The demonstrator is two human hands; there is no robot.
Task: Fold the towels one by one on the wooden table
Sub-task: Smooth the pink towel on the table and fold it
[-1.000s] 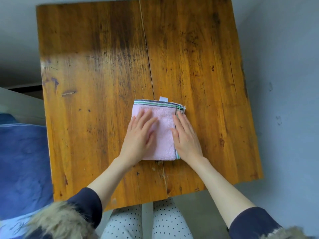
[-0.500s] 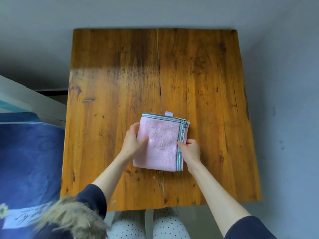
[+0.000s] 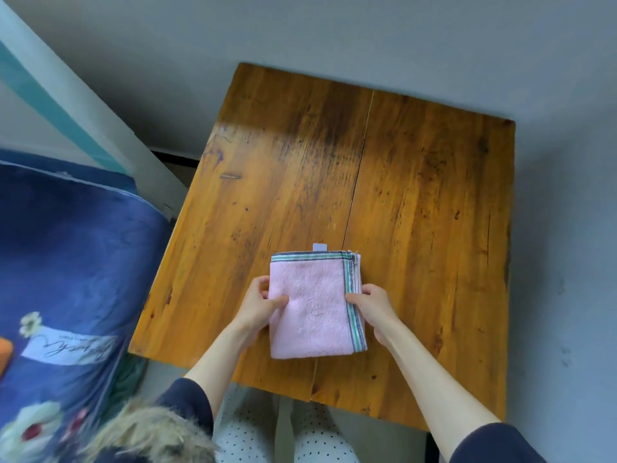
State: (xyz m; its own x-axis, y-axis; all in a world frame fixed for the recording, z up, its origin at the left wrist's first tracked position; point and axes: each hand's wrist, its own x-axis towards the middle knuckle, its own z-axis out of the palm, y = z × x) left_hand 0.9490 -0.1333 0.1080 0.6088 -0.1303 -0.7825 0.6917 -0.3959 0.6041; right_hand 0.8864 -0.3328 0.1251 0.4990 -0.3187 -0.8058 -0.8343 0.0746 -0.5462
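The pink towel (image 3: 312, 304) lies folded into a compact rectangle near the front edge of the wooden table (image 3: 417, 202), its striped green-and-dark border running along the far and right sides and a small white tag (image 3: 319, 246) poking out at the far edge. The left hand (image 3: 258, 304) pinches the towel's left side, thumb on top and fingers curled under the edge; the right hand (image 3: 372, 304) grips the striped right side the same way. Holding both sides at once looks like a way to keep the layers from sliding apart, so I judge the fold finished and the bundle about to be lifted or shifted aside. No other towel is visible on the tabletop.

The table is worn, orange-brown planks with a seam running from far to near down the middle and dark stains toward the far end. It stands on a grey floor. To the left sits a blue fabric (image 3: 66, 262) with a flower print and a script label, and behind it a pale slanted panel with a teal stripe (image 3: 50, 91).
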